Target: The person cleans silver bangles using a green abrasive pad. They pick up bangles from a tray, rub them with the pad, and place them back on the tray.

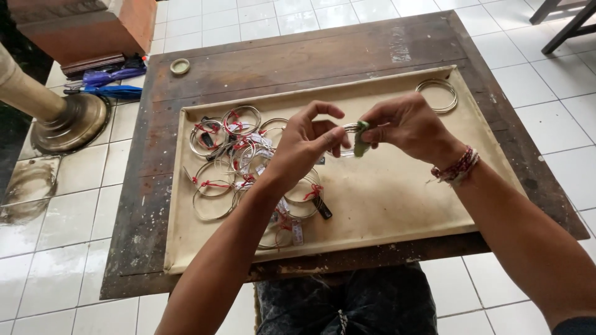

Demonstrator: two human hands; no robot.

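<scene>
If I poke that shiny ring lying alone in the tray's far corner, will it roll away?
Probably not: the lone ring lies flat on the tray lining, so it would likely slide. It looks like thin metal wire, so probably light and fairly stiff. Stood on edge, it might roll.

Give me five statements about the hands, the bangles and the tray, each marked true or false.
1. Both hands, left hand and right hand, meet on one silver bangle. True.
2. The right hand presses a green piece against that bangle. True.
3. The pile of tagged bangles lies on the tray's right side. False: on its left.
4. The tray sits on the floor tiles. False: on a dark wooden table.
5. A few bangles lie apart near the tray's far right corner. True.
</scene>
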